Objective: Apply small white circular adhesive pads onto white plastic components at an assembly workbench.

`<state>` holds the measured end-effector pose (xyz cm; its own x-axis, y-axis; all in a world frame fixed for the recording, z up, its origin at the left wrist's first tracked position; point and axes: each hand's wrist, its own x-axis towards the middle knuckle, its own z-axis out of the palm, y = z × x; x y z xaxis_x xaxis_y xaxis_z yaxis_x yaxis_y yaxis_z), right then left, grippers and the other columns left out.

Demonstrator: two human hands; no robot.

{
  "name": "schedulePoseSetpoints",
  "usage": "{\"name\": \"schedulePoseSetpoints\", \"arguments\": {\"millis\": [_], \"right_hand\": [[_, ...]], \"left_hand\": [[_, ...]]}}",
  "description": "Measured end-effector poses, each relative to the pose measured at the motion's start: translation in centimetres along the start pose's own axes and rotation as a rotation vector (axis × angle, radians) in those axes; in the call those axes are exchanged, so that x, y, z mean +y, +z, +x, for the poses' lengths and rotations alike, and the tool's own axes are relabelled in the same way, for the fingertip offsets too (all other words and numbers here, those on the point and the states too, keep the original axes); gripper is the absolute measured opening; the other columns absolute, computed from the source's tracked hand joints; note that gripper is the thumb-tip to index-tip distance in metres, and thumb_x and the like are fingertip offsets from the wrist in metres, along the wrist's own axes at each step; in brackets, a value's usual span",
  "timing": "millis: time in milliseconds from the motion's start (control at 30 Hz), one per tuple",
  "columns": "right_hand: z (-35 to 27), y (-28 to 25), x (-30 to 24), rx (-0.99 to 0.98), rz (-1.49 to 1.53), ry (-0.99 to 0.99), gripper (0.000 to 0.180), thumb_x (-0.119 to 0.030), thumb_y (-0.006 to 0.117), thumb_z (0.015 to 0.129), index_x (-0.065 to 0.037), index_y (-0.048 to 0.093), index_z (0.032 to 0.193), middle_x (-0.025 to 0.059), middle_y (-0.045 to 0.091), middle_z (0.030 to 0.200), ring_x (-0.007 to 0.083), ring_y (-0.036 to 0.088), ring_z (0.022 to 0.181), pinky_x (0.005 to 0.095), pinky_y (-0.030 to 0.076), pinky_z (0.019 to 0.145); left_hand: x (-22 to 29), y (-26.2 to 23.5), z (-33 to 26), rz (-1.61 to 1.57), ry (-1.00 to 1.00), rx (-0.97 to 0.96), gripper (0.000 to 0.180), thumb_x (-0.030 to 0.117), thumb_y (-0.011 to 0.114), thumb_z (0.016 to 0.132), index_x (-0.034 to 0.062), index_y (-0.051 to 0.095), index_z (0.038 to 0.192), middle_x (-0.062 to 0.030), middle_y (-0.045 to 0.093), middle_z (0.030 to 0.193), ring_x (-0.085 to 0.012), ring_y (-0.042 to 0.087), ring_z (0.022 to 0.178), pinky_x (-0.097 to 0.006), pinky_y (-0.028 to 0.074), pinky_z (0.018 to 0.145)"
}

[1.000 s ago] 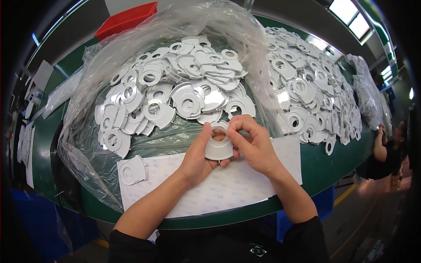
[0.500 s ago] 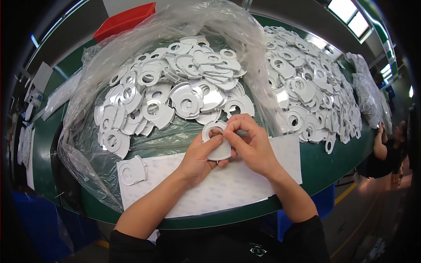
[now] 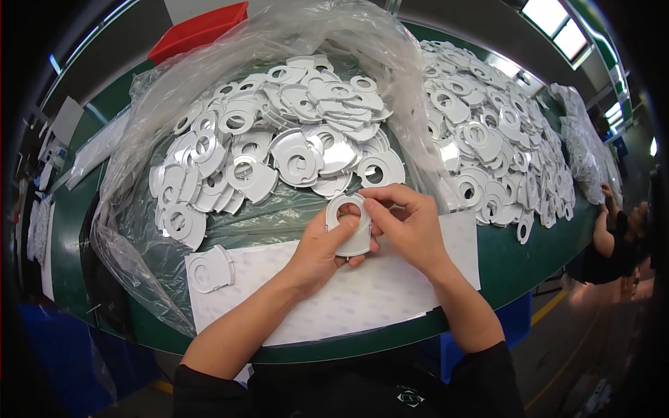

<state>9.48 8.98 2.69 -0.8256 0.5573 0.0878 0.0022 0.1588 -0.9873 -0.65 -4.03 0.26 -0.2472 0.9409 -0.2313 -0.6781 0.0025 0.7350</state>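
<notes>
Between my two hands, above a white sheet (image 3: pixel 362 299), is a white plastic ring-shaped part (image 3: pixel 357 242) with a round hole and a wider lower end. My left hand (image 3: pixel 317 251) grips it from the left, thumb across the hole and fingers underneath. On its upper right rim, the thumb and forefinger of my right hand (image 3: pixel 411 226) are pinched closed. Another white plastic part (image 3: pixel 210 270) lies flat on the sheet's left end. Beyond my hands, a pile of similar parts (image 3: pixel 296 159) rests on clear plastic film.
Crumpled clear plastic film (image 3: pixel 150 132) rises around the pile. A second heap of white parts (image 3: pixel 498 139) covers the table's right side. At the back left stands a red bin (image 3: pixel 198 33). Another person's arm (image 3: pixel 603 230) shows at the far right, beside the green table (image 3: pixel 536 261).
The held part has shifted slightly to the right and turned more upright. My right hand has moved a little right, its fingers now at the part's upper right rim.
</notes>
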Motion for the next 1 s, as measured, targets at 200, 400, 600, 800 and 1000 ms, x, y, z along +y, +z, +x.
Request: {"name": "schedulePoseSetpoints", "arguments": {"millis": [200, 400, 600, 800, 1000], "right_hand": [[0.1, -0.6, -0.1, -0.019, 0.029, 0.158, 0.013, -0.006, 0.065, 0.083, 0.004, 0.064, 0.091, 0.0048, 0.062, 0.074, 0.0061, 0.056, 0.056, 0.0200, 0.045, 0.048], [0.0, -0.2, -1.4, 0.003, -0.065, 0.192, 0.017, -0.009, 0.068, 0.080, 0.001, 0.056, 0.074, 0.0010, 0.057, 0.062, 0.0037, 0.053, 0.052, 0.0185, 0.040, 0.042], [-0.7, 0.4, -0.9, 0.068, -0.548, 0.031, 0.032, -0.022, 0.076, 0.071, -0.004, 0.049, 0.068, 0.0003, 0.051, 0.052, 0.0084, 0.051, 0.048, 0.0238, 0.039, 0.042], [-0.5, -1.3, -1.2, -0.086, -0.580, -0.054, 0.037, -0.028, 0.079, 0.068, -0.002, 0.054, 0.074, 0.0040, 0.054, 0.056, 0.0140, 0.055, 0.052, 0.0288, 0.043, 0.049], [-0.1, -2.2, -1.4, -0.189, -0.391, 0.043, 0.025, -0.020, 0.071, 0.079, 0.002, 0.058, 0.080, 0.0054, 0.057, 0.060, 0.0099, 0.052, 0.054, 0.0252, 0.043, 0.051]], "left_hand": [[-0.2, 0.6, -0.1, 0.115, 0.050, -0.032, 0.032, 0.021, 0.045, 0.097, 0.0057, 0.039, 0.124, -0.0094, 0.056, 0.099, -0.0132, 0.059, 0.081, -0.022, 0.043, 0.058], [-0.4, 0.5, -0.1, 0.207, 0.040, -0.097, 0.053, 0.049, 0.026, 0.099, 0.0070, 0.031, 0.131, -0.0115, 0.057, 0.099, -0.0117, 0.059, 0.075, -0.020, 0.039, 0.051], [0.0, 0.5, -0.2, 0.217, 0.000, -0.143, 0.081, 0.071, 0.006, 0.088, 0.0079, 0.027, 0.134, -0.0104, 0.058, 0.099, -0.0128, 0.061, 0.073, -0.020, 0.037, 0.047], [0.3, 0.6, -0.1, 0.137, -0.070, -0.061, 0.087, 0.078, 0.006, 0.081, 0.0121, 0.031, 0.132, -0.0129, 0.059, 0.096, -0.0188, 0.062, 0.074, -0.023, 0.034, 0.043], [0.6, 0.0, 0.0, 0.058, -0.122, -0.121, 0.084, 0.074, 0.007, 0.085, 0.0090, 0.030, 0.133, -0.0151, 0.061, 0.086, -0.0181, 0.062, 0.068, -0.022, 0.034, 0.041]]}}
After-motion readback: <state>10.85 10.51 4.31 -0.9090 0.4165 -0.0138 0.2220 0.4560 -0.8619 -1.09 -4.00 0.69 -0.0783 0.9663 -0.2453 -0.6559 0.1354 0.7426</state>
